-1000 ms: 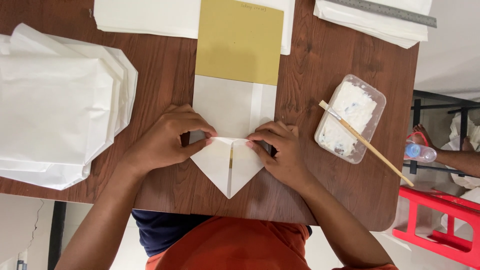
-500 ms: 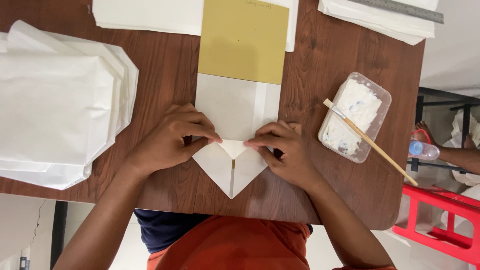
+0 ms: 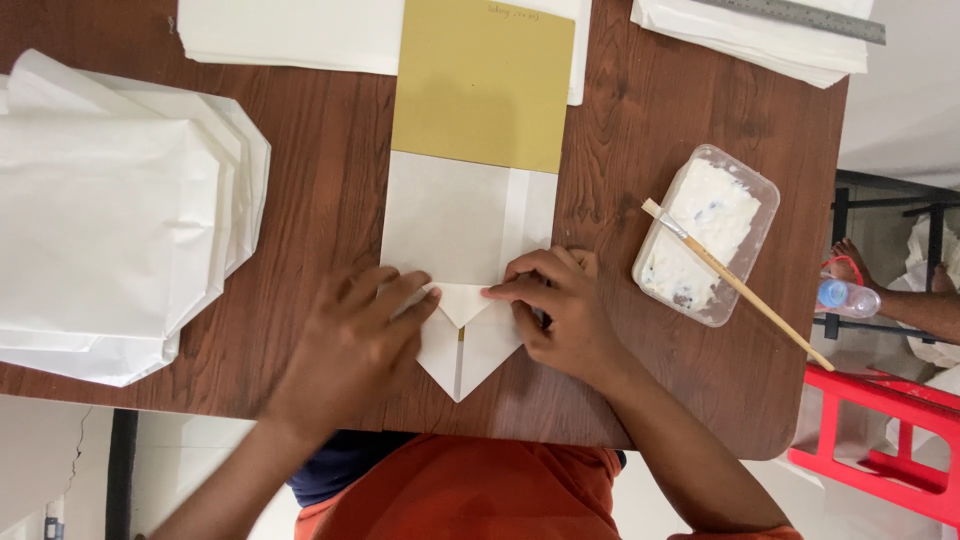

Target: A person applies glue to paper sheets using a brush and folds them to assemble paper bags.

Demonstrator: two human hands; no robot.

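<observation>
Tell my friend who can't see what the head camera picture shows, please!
Two hands, the left hand and right hand, press down the folded pointed end of a white paper piece on a brown wooden table. A yellow card lies on the paper's far end, a stack of white paper bags sits left, and a tub of white paste with a brush sits right.

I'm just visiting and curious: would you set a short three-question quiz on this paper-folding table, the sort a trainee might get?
1. True or false: both hands press on the folded white paper.
2. Where does the brush lie? A) across the paste tub B) on the white bag stack C) on the floor
3. What colour is the card above the white paper?

Key
1. True: the left hand and right hand both rest on its pointed fold.
2. A
3. Mustard yellow
</observation>
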